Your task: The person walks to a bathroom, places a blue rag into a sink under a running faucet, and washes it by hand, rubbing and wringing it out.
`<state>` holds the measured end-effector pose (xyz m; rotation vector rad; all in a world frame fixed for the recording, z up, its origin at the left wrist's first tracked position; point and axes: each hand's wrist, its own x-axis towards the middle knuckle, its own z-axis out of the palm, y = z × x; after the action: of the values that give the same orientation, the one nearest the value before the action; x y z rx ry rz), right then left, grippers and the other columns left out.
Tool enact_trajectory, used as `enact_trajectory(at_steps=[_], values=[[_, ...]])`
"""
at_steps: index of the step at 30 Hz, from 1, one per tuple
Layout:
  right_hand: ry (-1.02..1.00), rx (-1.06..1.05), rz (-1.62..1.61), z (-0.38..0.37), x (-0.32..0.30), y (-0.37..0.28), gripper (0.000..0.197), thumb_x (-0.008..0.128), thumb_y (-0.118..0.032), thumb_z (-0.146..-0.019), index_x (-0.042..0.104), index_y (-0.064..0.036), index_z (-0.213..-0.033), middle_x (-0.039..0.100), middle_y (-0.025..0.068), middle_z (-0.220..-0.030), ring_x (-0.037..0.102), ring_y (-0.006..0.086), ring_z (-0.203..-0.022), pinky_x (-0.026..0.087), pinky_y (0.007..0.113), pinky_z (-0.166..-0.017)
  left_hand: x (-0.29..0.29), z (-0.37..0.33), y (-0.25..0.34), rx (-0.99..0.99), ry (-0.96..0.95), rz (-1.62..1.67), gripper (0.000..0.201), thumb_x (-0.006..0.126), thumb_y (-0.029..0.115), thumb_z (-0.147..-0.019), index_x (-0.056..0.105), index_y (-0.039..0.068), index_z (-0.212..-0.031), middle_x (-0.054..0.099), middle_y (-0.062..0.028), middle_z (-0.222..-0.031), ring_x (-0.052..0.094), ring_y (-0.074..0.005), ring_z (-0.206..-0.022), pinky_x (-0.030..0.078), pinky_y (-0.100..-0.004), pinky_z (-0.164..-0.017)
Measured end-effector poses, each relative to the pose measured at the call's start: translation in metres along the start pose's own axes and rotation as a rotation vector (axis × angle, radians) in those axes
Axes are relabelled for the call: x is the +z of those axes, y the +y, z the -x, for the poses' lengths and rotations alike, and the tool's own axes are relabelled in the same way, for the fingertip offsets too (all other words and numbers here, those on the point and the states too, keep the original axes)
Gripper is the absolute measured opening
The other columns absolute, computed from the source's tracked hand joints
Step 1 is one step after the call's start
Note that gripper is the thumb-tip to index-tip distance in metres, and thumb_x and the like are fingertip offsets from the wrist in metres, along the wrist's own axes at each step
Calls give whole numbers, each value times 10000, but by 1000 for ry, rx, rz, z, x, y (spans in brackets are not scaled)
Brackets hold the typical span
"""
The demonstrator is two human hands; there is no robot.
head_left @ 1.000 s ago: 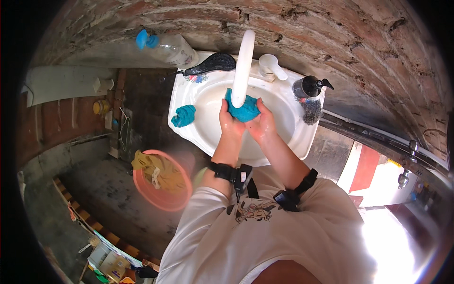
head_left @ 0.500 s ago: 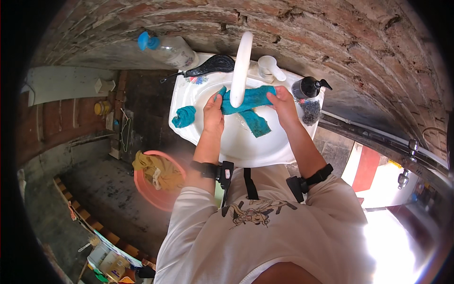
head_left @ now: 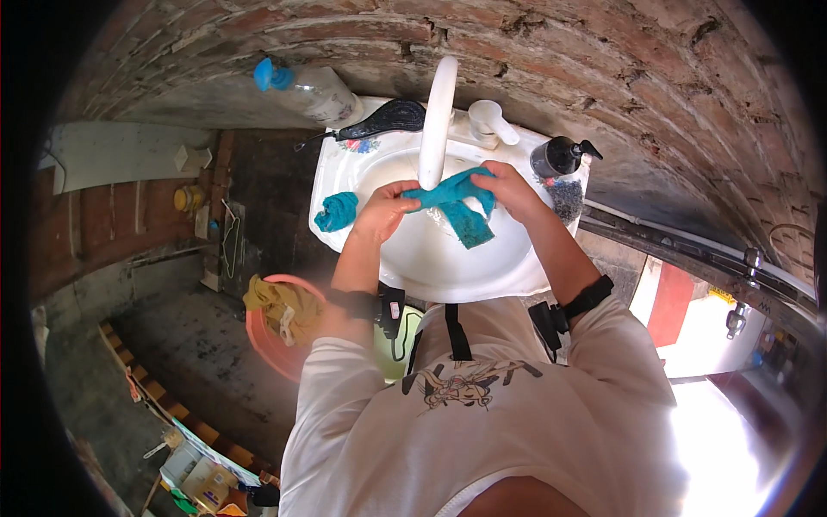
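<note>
Over the white sink (head_left: 448, 274) I hold a wet-looking teal cloth (head_left: 455, 186) between both hands, just under the white curved faucet (head_left: 440, 112). My left hand (head_left: 385, 212) pinches the cloth's left end close to the spout. The other end is gripped by my right hand (head_left: 512, 191), its thumb and fingers closed on the fabric. A teal strip (head_left: 469, 227) hangs below into the basin; whether it belongs to the same cloth I cannot tell. On the sink's left rim lies a second, bunched teal cloth (head_left: 336, 212).
Along the sink's back edge are a black brush-shaped item (head_left: 383, 119), a white cup with a handle (head_left: 488, 121) and a dark pump bottle (head_left: 558, 158). A dark scrubber (head_left: 566, 198) sits at the right rim. Lower left stand a pink basin (head_left: 263, 332) and a green basin (head_left: 401, 345).
My left hand has turned and moved slightly down, and my right hand has come a little inward. The cloth, spread flat before, is now gathered and narrower between them.
</note>
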<state>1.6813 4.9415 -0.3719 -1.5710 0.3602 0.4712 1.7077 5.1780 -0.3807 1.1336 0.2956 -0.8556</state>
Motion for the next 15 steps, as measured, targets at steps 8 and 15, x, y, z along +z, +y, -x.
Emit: enact_trajectory(at_steps=[8, 15], values=[[138, 234, -703, 5, 34, -16, 177, 493, -150, -833, 506, -5, -935, 556, 79, -801, 538, 163, -668, 474, 322, -506, -15, -5, -30, -20, 222, -222, 133, 589, 99, -752, 561, 57, -875, 546, -12, -777, 517, -109, -728, 437, -261, -579], [136, -116, -322, 35, 90, -10, 286, 551, -202, -783, 514, -15, -997, 560, 100, -850, 558, 194, -711, 443, 287, -675, 43, -10, -41, -120, 211, 732, 315, 451, 393, -847, 508, 90, -913, 526, -46, -834, 526, -180, -802, 451, -301, -616]])
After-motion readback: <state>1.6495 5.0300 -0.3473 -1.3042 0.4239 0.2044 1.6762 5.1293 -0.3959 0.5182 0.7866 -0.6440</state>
